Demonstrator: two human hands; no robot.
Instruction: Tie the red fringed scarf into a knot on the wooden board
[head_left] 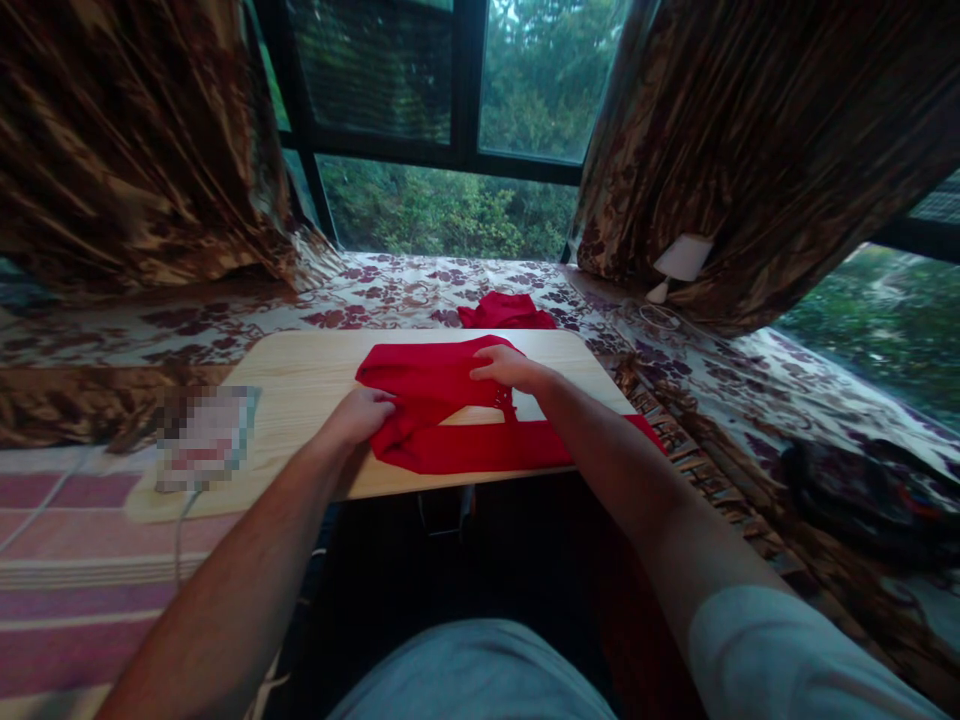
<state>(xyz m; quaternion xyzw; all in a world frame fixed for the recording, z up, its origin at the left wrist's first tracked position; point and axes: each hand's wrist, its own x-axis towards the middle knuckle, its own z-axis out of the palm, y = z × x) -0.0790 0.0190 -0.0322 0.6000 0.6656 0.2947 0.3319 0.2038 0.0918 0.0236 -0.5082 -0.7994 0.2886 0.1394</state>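
Note:
A red garment with two long narrow parts, perhaps trousers, lies partly folded on a light wooden table. My left hand is closed on the garment's left fold, with its fingertips partly hidden by the cloth. On the upper part of the garment rests my right hand, fingers stretched to the left and apart from the thumb. Below this hand, a small dark ragged edge shows against the cloth. One long red part runs under my right forearm past the table's right edge.
Another crumpled red cloth lies behind the table on the flowered window-seat cover. A blurred-out flat object with a cable sits at the table's left. To the right are a small white lamp and a black bag.

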